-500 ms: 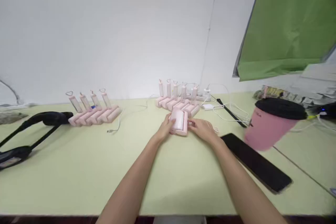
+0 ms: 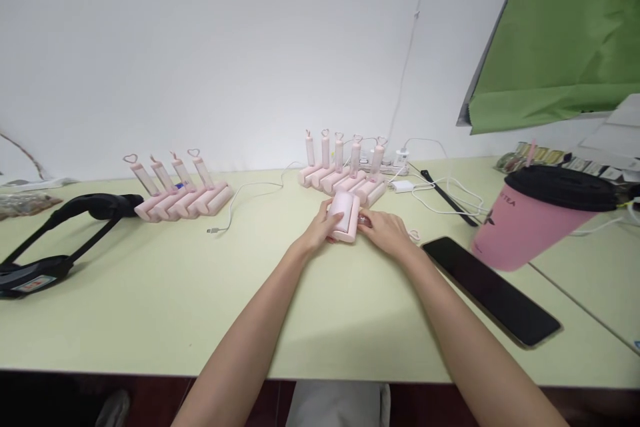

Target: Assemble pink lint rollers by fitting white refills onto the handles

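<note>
A pale pink double-barrelled device (image 2: pixel 344 213) is held near the table's middle, and its exact kind is not clear. My left hand (image 2: pixel 319 227) wraps its left side, with the thumb across the front. At its right side, my right hand (image 2: pixel 385 232) is closed on a clear tube (image 2: pixel 365 219), mostly hidden by the fingers. A pink heart-shaped loop (image 2: pixel 414 235) shows just past that hand; whether it joins the tube is hidden. Behind the hands stands a row of similar pink devices (image 2: pixel 334 180) with upright clear tubes topped by heart loops.
Another row of pink devices (image 2: pixel 186 203) stands at left, beside a white USB cable (image 2: pixel 227 217) and a black headset-like frame (image 2: pixel 60 247). On the right are a black phone (image 2: pixel 493 290), a pink lidded cup (image 2: pixel 530 227), a black strap (image 2: pixel 450 200) and white chargers (image 2: pixel 401 159) with cables.
The camera view has tilted down a little, so everything sits higher in the picture. Both hands stay on the pink device, with little visible change in their grip.
</note>
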Demonstrator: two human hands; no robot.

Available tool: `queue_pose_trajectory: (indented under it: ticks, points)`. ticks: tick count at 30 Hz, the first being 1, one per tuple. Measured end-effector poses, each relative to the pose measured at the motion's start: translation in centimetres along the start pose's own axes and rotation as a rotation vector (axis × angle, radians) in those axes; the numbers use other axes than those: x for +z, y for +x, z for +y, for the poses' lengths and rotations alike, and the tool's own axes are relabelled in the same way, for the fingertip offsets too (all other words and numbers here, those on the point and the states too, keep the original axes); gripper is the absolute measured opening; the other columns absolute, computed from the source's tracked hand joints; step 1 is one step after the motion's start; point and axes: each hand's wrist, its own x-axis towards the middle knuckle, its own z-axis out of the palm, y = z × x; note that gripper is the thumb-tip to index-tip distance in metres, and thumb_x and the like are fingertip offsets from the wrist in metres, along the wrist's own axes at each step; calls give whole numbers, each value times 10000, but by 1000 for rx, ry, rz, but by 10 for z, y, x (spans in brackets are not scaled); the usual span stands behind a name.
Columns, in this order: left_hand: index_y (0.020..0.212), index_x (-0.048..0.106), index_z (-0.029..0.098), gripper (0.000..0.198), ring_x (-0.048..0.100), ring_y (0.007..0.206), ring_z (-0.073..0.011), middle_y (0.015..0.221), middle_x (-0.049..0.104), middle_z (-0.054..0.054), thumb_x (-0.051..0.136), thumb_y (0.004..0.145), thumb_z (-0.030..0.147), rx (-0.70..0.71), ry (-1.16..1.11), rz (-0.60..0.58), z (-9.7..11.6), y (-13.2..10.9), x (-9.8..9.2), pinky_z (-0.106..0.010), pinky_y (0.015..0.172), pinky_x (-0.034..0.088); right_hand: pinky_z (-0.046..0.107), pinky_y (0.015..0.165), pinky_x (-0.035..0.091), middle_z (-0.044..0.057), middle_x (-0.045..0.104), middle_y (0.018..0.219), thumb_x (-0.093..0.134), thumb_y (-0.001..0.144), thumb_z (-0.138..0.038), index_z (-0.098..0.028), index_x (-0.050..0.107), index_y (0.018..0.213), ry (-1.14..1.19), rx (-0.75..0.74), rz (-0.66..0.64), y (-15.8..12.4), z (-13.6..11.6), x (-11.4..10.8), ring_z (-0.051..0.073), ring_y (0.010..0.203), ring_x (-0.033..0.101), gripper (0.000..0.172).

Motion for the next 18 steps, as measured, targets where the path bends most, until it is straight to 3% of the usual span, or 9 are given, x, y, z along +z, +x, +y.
queue_pose_trajectory:
  ticks: [10, 18]
  points:
    - [1247, 281, 188, 546, 541, 531, -120, 798, 536, -35, 482, 785, 397, -12, -127, 36, 15, -1, 3, -207, 395, 418, 270, 610, 305, 60, 662, 937, 352, 875, -392, -233, 548, 1044, -12, 46, 80, -1, -8, -4, 213, 808, 601, 304]
    - [1319, 153, 204, 635, 587, 492, -141, 775, 593, -44, 444, 807, 441, -150, -194, -178, 10, -1, -10, -258, 474, 469, 263, 617, 296, 63, 657, 931, 396, 857, -382, -220, 549, 995, 9, 45, 3, -1, -6, 4, 202, 814, 591, 262]
